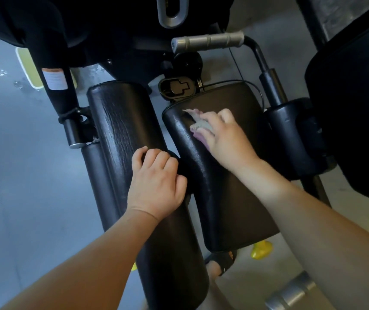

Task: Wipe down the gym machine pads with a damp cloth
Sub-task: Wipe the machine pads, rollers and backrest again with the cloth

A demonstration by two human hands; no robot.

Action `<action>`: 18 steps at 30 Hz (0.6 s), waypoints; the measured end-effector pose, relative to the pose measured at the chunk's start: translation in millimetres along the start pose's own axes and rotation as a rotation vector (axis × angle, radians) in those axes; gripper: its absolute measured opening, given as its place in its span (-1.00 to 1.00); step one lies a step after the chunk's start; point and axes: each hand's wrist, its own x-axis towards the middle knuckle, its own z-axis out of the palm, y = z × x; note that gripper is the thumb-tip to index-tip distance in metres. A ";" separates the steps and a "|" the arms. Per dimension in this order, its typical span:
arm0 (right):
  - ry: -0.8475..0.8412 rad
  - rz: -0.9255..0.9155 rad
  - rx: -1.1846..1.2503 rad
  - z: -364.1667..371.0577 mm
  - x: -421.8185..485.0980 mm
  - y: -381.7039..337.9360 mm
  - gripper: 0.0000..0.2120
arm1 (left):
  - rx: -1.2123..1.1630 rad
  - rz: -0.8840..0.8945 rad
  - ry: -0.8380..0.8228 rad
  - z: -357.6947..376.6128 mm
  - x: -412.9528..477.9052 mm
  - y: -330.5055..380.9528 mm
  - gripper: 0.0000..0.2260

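From the head camera, looking down on the gym machine, two black padded parts lie side by side. The long pad (121, 121) runs from upper centre down toward the bottom edge, and the wide pad (223, 198) sits just to its right.

The left hand (156, 184) rests on the middle of the long pad. Its fingers are bent at the knuckles and curl over the pad's right side into the gap between the two pads, with the thumb lying on the pad's top.

The right hand (226, 135) lies palm down on the upper part of the wide pad, fingers close together and fairly flat, pressing the cloth (198, 125) against the leather. The cloth (grey and purple, crumpled) sticks out past the fingertips toward the pad's upper left corner. How much of it lies under the palm cannot be told.

A grey ribbed handle (208, 42) sits above the wide pad. On the floor (22, 175) below that pad are a sandalled foot (221, 260) and a yellow object (260, 249).
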 end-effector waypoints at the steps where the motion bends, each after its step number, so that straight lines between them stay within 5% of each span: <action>1: 0.019 -0.011 0.002 3.2 9.1 2.5 -0.69 | 0.006 0.002 0.005 0.4 0.6 -0.6 -0.79; 5: 0.051 -0.015 0.033 17.0 68.9 -7.5 -0.74 | 0.017 0.007 0.005 1.5 -0.8 -1.4 -0.79; 13: -0.316 -0.479 -0.102 8.3 -5.1 -24.3 -0.83 | 0.035 0.022 0.002 1.8 -1.2 -3.3 -0.78; 18: -0.246 -0.385 -0.097 19.3 48.0 -32.8 -0.74 | 0.044 0.016 0.040 4.0 -1.2 -2.9 -0.78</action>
